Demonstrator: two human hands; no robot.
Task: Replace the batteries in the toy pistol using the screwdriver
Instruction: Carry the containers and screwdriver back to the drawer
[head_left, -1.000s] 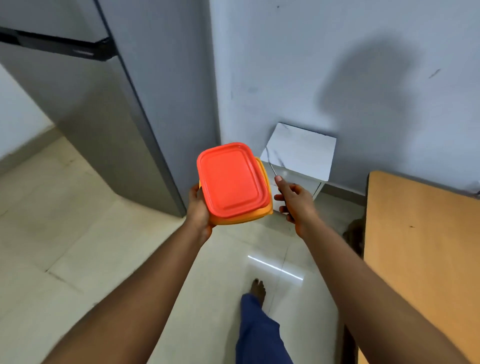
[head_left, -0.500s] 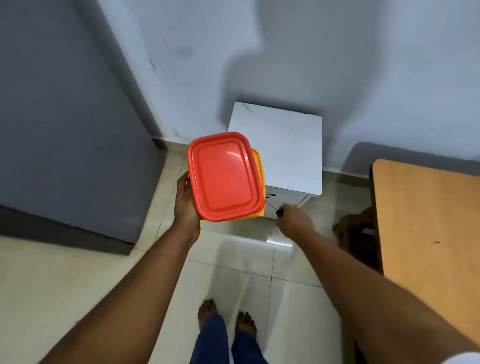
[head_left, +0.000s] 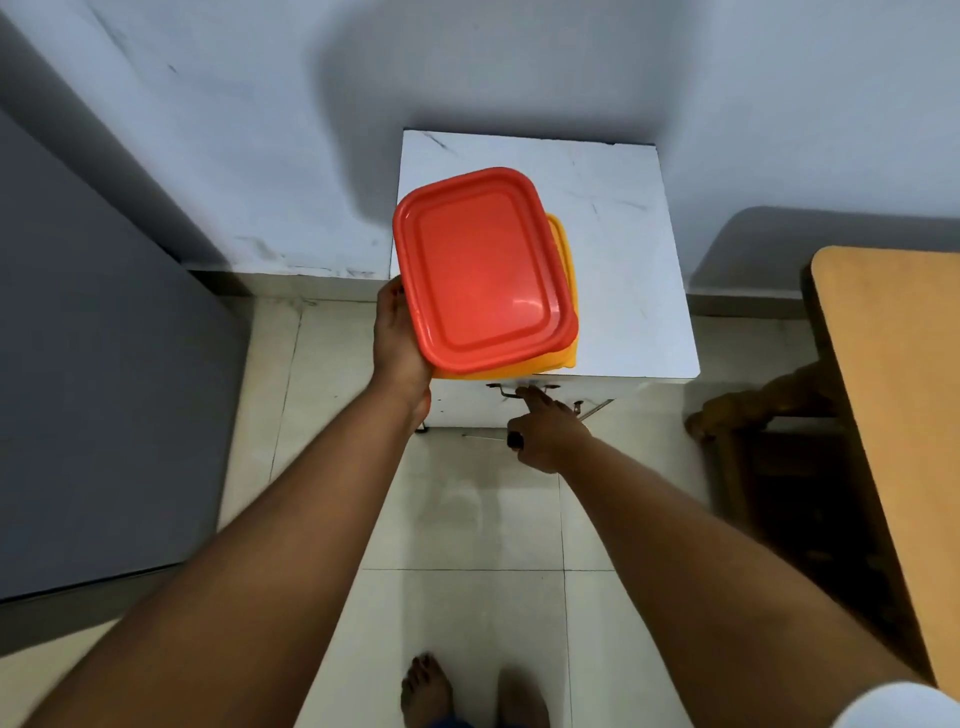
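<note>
A tiled floor (head_left: 462, 525) meets a pale blue wall (head_left: 519, 67), where a small white cabinet (head_left: 623, 249) stands between a grey appliance (head_left: 104, 338) and a wooden table (head_left: 898, 395). A person, barefoot, stands before the cabinet. The left hand (head_left: 400, 338) grips one end of a yellow box (head_left: 563, 312) with an orange lid (head_left: 483, 265), fingers curled under it, holding it above the cabinet top, tilted. The right hand (head_left: 545, 431) reaches for the metal handle (head_left: 511, 391) on the cabinet front, forefinger extended and touching or nearly touching it, the other fingers loosely curled and holding nothing. Neither the toy pistol, the batteries nor the screwdriver is in view; they may lie in the box or behind the cabinet front, but that cannot be told. The task appears to be at its fetching stage, with nothing yet opened. The risks lie in the one-handed hold: gripped at one end only and tilted, the box could slip or tip as attention shifts to the handle, and a loose lid could spill whatever is inside onto the tiles. A sharp pull on the handle could also jolt the light cabinet or strike the bare feet (head_left: 426, 691) close below.
</note>
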